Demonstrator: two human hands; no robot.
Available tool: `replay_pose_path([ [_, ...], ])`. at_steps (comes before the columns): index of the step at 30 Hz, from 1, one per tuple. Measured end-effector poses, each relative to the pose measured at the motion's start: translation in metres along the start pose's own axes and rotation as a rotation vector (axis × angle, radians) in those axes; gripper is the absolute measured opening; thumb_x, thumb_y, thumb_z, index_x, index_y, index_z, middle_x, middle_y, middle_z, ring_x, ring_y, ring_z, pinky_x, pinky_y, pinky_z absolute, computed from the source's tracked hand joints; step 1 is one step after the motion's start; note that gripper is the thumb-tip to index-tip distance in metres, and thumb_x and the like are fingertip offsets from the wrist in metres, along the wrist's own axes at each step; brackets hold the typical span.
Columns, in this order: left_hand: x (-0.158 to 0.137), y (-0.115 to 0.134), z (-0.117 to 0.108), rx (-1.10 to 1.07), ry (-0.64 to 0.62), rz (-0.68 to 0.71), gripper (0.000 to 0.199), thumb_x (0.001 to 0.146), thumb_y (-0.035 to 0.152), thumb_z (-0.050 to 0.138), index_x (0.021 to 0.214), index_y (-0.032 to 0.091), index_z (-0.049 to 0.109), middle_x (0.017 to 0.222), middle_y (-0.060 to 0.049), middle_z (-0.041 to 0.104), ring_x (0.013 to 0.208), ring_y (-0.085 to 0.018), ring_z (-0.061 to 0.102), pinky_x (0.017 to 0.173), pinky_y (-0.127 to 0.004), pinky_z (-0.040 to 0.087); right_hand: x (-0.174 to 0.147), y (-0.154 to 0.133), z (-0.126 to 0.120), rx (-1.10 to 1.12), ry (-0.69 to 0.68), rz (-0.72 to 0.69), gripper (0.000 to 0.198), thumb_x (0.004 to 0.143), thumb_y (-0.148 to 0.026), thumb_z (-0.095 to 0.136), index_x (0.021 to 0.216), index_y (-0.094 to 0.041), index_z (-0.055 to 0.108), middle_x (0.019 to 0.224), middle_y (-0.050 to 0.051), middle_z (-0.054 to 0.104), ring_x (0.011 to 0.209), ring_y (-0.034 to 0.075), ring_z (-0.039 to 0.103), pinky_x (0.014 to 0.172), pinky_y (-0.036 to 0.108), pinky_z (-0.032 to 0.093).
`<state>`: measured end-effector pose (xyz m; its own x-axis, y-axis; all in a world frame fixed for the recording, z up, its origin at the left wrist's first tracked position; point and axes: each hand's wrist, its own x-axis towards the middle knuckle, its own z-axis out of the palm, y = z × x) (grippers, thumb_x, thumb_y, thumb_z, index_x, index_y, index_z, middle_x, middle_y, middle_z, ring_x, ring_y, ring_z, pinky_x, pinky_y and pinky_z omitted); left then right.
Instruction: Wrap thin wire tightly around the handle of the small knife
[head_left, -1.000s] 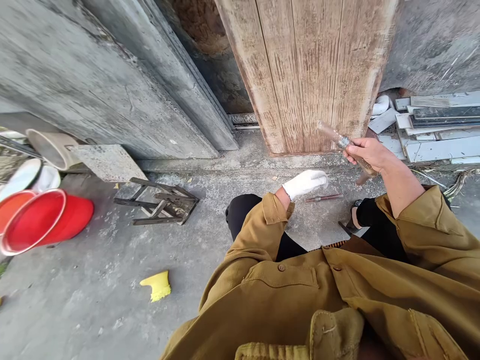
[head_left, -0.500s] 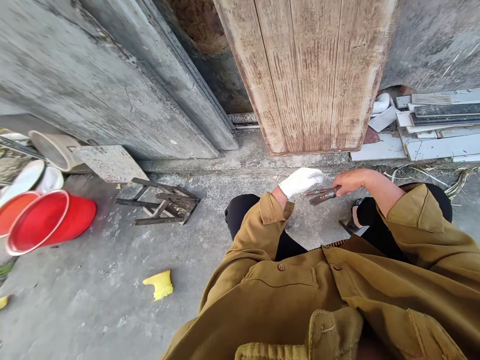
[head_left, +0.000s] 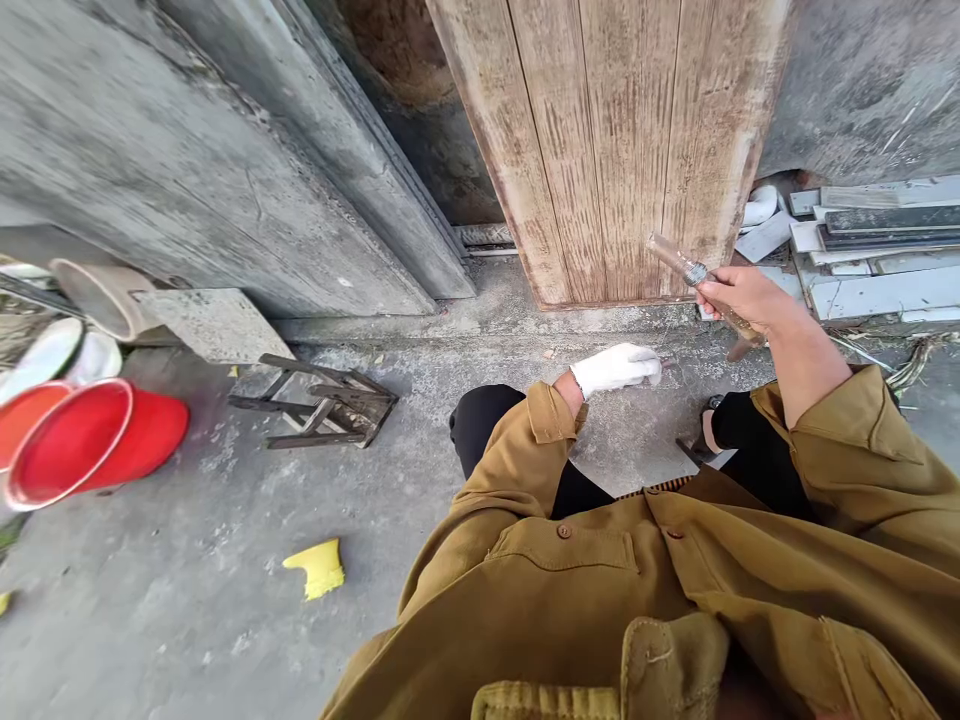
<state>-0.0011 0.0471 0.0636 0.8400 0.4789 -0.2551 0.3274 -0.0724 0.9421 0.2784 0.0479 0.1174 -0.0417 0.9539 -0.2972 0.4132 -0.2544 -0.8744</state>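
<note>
My left hand point(head_left: 615, 368), in a white glove, is low over the concrete in front of my knees. Its fingers are closed round a thin reddish rod point(head_left: 668, 363), of which only a short end sticks out. My bare right hand point(head_left: 739, 298) is raised to the right of it, gripping a long brown tool point(head_left: 671, 254) with a grey metal band near the fingers. The tool slants up and left in front of the wooden panel point(head_left: 600, 180). Blur and the fingers hide its exact kind. My two hands are apart.
A small dark wooden stool point(head_left: 322, 402) lies to the left, with a yellow scrap point(head_left: 316, 570) on the ground nearby. Red buckets point(head_left: 161, 425) stand farther left. Stacked white boards point(head_left: 877, 295) lie at the right, by the grey wall.
My right hand has risen up and to the right, swinging the tool's end from near the ground to in front of the panel. My left hand has shifted slightly right.
</note>
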Motion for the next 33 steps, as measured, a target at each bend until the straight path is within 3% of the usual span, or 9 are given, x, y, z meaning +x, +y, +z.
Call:
replay_pose_path([
  [3,-0.001,0.011,0.006,-0.172,-0.115,0.002,0.045,0.095,0.053,0.073,0.083,0.01,0.075,0.083,-0.008,0.071,0.065,-0.01,0.052,0.061,-0.023,0.041,0.012,0.007,0.015,-0.328,0.032,0.075,0.03,0.099,-0.043,0.064,0.105,-0.015,0.071,0.085,0.01,0.072,0.075,0.02,0.063,0.074,0.032,0.05],
  [9,-0.002,0.015,0.001,-0.229,-0.105,-0.014,0.043,0.089,0.053,0.081,0.079,0.012,0.074,0.084,-0.01,0.074,0.057,-0.009,0.045,0.057,-0.025,0.037,0.015,0.001,0.029,-0.878,-0.102,0.044,0.033,0.103,-0.041,0.059,0.116,-0.014,0.074,0.114,0.021,0.077,0.101,0.032,0.069,0.082,0.035,0.045],
  [11,-0.002,0.01,-0.002,-0.176,-0.062,-0.013,0.038,0.092,0.05,0.077,0.08,0.014,0.075,0.086,-0.009,0.075,0.058,-0.01,0.046,0.057,-0.026,0.038,0.012,0.0,0.035,-0.939,-0.272,0.055,0.026,0.103,-0.037,0.061,0.11,-0.016,0.073,0.113,0.02,0.076,0.095,0.029,0.068,0.077,0.034,0.043],
  [16,-0.004,-0.005,-0.016,0.003,0.068,0.115,0.038,0.096,0.048,0.064,0.08,0.014,0.072,0.081,-0.006,0.071,0.074,-0.015,0.059,0.074,-0.028,0.047,0.001,-0.001,0.057,-0.87,-0.944,0.134,0.015,0.093,-0.03,0.066,0.083,-0.019,0.066,0.072,0.004,0.065,0.068,0.018,0.058,0.066,0.03,0.041],
  [20,-0.004,-0.018,-0.029,0.089,0.217,0.153,0.037,0.096,0.048,0.06,0.082,0.014,0.069,0.082,-0.004,0.068,0.08,-0.017,0.059,0.083,-0.031,0.049,-0.013,-0.016,0.049,-0.541,-1.151,0.007,0.012,0.09,-0.028,0.063,0.089,-0.017,0.068,0.074,0.001,0.064,0.07,0.014,0.056,0.068,0.029,0.041],
  [24,0.002,-0.027,-0.028,0.027,0.303,0.137,0.038,0.099,0.05,0.062,0.096,0.015,0.074,0.096,-0.008,0.074,0.091,-0.022,0.066,0.089,-0.036,0.053,-0.023,-0.03,0.007,-0.266,-0.817,-0.005,0.02,0.089,-0.038,0.069,0.093,-0.019,0.07,0.086,0.004,0.068,0.077,0.016,0.059,0.073,0.03,0.047],
  [27,0.006,-0.026,-0.015,0.009,0.129,0.121,0.047,0.102,0.057,0.062,0.113,0.015,0.079,0.097,-0.008,0.075,0.083,-0.019,0.066,0.082,-0.033,0.053,-0.021,-0.023,-0.015,-0.131,-0.488,-0.042,0.032,0.092,-0.051,0.075,0.094,-0.019,0.067,0.091,0.007,0.07,0.078,0.017,0.06,0.075,0.031,0.051],
  [30,0.009,-0.016,0.003,-0.048,-0.039,0.045,0.055,0.105,0.062,0.057,0.099,0.012,0.078,0.077,-0.004,0.067,0.057,-0.011,0.047,0.06,-0.026,0.042,-0.01,-0.006,-0.01,-0.084,-0.264,-0.002,0.034,0.097,-0.052,0.073,0.092,-0.019,0.064,0.094,0.01,0.071,0.079,0.017,0.061,0.074,0.031,0.053],
  [33,0.011,-0.005,0.016,-0.087,-0.085,0.054,0.047,0.103,0.054,0.063,0.085,0.012,0.074,0.08,-0.006,0.07,0.058,-0.009,0.047,0.059,-0.024,0.04,0.003,0.003,0.014,-0.247,-0.206,0.086,0.024,0.101,-0.042,0.066,0.096,-0.018,0.065,0.092,0.011,0.072,0.079,0.018,0.063,0.069,0.029,0.049],
])
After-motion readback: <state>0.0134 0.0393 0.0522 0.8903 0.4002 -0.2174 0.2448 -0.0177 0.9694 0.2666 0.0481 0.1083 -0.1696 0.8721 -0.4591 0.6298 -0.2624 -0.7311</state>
